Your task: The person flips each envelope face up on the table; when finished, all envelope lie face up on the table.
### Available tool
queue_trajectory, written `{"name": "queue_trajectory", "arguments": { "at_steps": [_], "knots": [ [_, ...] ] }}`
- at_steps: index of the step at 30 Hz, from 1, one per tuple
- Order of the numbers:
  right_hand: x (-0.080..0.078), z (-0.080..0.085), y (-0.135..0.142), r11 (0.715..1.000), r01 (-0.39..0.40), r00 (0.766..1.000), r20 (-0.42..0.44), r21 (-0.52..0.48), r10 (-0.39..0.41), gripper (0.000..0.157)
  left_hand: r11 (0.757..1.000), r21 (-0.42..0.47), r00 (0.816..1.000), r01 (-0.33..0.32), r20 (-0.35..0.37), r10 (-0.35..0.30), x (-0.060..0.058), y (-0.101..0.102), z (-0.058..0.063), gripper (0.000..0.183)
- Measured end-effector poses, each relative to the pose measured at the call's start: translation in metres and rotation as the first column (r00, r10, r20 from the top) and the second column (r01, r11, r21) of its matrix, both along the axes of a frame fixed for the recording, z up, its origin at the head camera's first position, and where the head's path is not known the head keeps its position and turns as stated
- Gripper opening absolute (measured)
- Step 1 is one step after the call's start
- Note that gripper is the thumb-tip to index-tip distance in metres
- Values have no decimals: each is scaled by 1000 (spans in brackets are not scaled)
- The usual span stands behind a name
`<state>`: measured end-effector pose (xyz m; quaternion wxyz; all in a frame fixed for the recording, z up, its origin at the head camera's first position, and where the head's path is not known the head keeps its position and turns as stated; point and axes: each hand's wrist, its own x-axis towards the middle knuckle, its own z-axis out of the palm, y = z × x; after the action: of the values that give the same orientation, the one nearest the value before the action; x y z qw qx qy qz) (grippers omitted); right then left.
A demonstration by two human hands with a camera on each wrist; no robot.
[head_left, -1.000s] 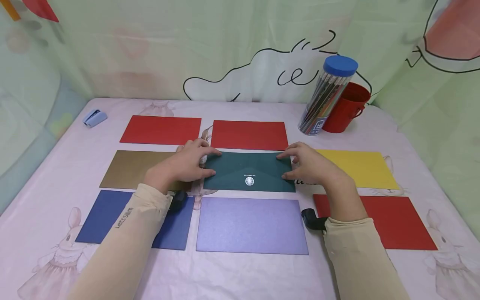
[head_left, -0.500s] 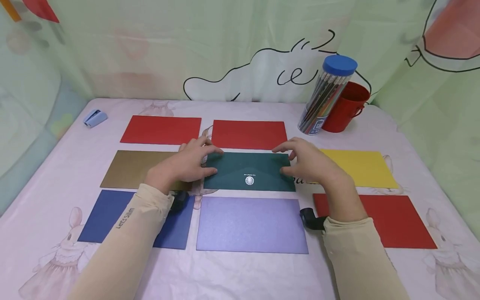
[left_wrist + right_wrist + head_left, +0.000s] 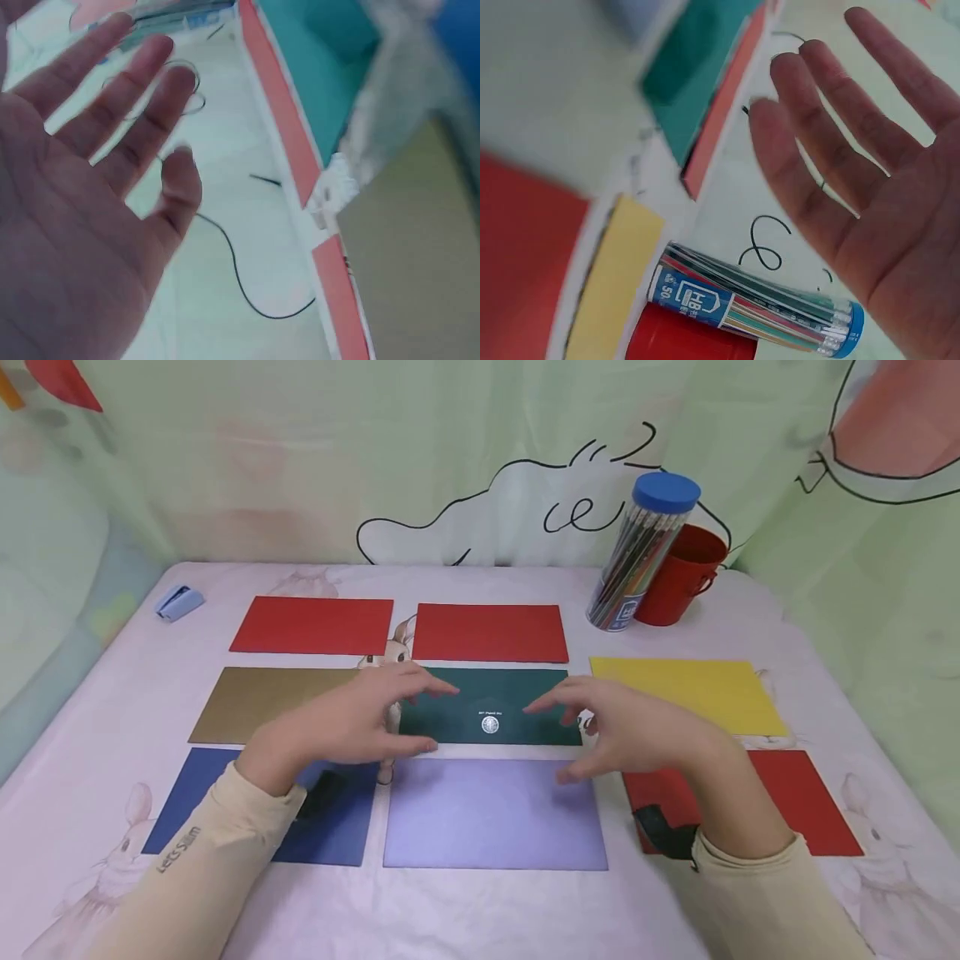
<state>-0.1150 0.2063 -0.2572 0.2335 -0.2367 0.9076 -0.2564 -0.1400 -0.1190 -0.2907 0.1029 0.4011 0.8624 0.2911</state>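
A dark green envelope with a small white round emblem lies flat in the middle of the table, between rows of other coloured envelopes. My left hand is over its left end, fingers spread and holding nothing. Over the right end and the lavender envelope hovers my right hand, its fingers extended and nothing between them. In the left wrist view the left palm is bare. The right wrist view likewise shows a bare palm with fingers apart.
Two red envelopes lie behind, a gold one and a blue one at left, yellow and red ones at right. A pencil jar leans against a red bucket. A light blue stapler sits back left.
Both hands have come away from the green envelope's ends and moved back toward the body. The green envelope stays flat in its place. The head view has shifted slightly.
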Motion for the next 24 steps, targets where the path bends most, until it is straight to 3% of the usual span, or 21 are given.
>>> {"name": "queue_trajectory", "arguments": {
  "at_steps": [4,8,12,16,20,24],
  "knots": [
    [19,-13,2,1000,-26,999,30,9,26,71,997,22,997,70,30,-71,21,-11,-5,66],
    [38,-26,7,998,15,999,46,57,-18,76,997,-12,996,78,42,-78,38,-20,-12,75],
    [53,-32,14,996,36,999,11,78,-37,81,996,-62,993,59,102,-52,52,-24,-18,84],
    [59,-34,17,996,8,999,-39,86,-5,87,994,-99,990,49,134,-35,59,-21,-22,89],
    [60,-36,15,993,-2,998,-68,120,10,90,991,-122,995,64,86,-53,62,-18,-27,90],
    [60,-38,12,987,16,999,-37,163,-11,88,986,-147,997,73,37,-69,65,-16,-31,92]
  ]
}}
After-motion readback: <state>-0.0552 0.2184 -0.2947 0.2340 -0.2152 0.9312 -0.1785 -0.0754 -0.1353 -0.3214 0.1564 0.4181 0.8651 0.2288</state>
